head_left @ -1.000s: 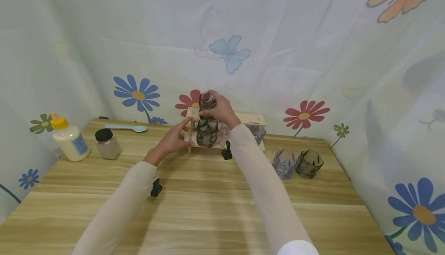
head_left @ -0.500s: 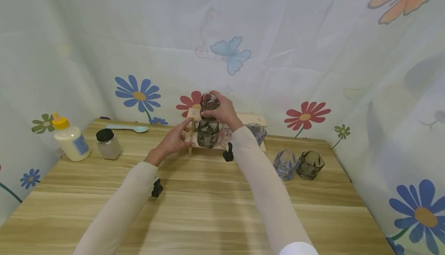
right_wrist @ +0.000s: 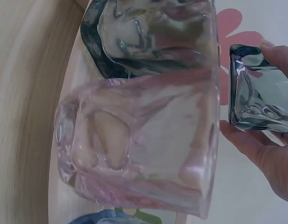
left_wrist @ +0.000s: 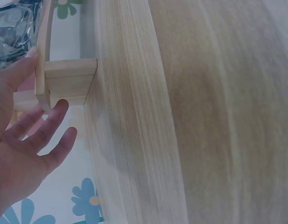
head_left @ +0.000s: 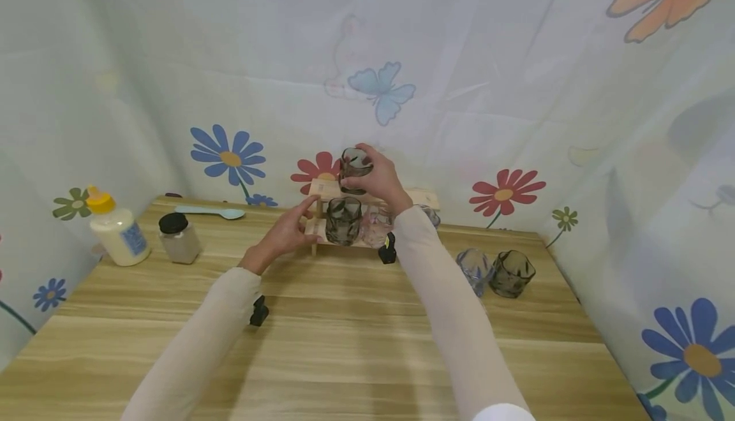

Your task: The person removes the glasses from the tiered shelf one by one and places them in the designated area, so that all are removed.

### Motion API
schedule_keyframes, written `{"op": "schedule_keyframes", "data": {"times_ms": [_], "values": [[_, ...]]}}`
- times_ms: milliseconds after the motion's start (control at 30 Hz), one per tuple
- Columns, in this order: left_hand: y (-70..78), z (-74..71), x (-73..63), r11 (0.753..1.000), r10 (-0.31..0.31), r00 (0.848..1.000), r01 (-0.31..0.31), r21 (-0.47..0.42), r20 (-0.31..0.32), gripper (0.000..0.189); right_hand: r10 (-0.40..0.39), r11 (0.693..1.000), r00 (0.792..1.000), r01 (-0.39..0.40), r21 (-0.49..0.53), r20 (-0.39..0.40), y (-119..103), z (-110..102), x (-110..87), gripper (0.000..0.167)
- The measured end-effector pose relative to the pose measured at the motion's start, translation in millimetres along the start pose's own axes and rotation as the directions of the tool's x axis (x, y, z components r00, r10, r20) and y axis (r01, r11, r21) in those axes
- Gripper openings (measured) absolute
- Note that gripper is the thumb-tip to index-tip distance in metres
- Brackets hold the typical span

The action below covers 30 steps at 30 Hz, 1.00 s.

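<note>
In my right hand (head_left: 380, 177) I grip a smoky grey faceted glass (head_left: 355, 169) between thumb and fingers, close over the top board of a small two-tier wooden rack (head_left: 425, 198). My left hand (head_left: 285, 229) holds the rack's left end, its thumb on the wood in the left wrist view and the other fingers spread behind. On the lower board stands another smoky grey glass (head_left: 343, 222), right beside the left fingertips. Next to it is a pink clear glass (right_wrist: 134, 144), large in the right wrist view. A bluish glass (head_left: 429, 215) stands farther right, partly behind the right sleeve.
Right of the rack, a bluish clear glass (head_left: 474, 268) and a smoky glass (head_left: 512, 273) stand on the wooden table (head_left: 321, 351). At left are a glue-like bottle with yellow cap (head_left: 118, 233), a black-lidded jar (head_left: 179, 238) and a pale blue spoon (head_left: 212, 211). A flowered curtain (head_left: 258, 102) hangs behind.
My right hand has carried the smoky glass to the right and slightly up, away from over the lower smoky glass. The left hand stays at the rack's end.
</note>
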<state>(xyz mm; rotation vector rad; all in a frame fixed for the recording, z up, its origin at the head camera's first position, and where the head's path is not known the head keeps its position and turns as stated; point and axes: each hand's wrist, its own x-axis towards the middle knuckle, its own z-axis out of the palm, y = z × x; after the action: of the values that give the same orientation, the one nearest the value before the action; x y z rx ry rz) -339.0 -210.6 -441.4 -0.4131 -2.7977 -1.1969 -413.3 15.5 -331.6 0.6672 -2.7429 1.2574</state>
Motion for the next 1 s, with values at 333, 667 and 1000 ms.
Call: {"op": "schedule_keyframes", "data": {"times_ms": [333,667,1000], "values": [[-0.2,1.1,-0.4,1.000,-0.001,1.000,0.001,0.015,0.002,0.097,-0.046,0.999,0.999,0.046,-0.012,0.014,5,-16,-8.9,0.085],[0.5,1.0,-1.5,1.000,0.017,1.000,-0.017,0.022,-0.003,0.098,-0.033,0.999,0.999,0.032,-0.028,-0.031,16,-34,-20.4,0.086],[-0.8,2.2,0.6,0.999,0.003,1.000,-0.003,0.040,-0.007,0.098,-0.014,1.000,0.998,0.012,-0.029,-0.059,26,-54,-36.5,0.087]]}}
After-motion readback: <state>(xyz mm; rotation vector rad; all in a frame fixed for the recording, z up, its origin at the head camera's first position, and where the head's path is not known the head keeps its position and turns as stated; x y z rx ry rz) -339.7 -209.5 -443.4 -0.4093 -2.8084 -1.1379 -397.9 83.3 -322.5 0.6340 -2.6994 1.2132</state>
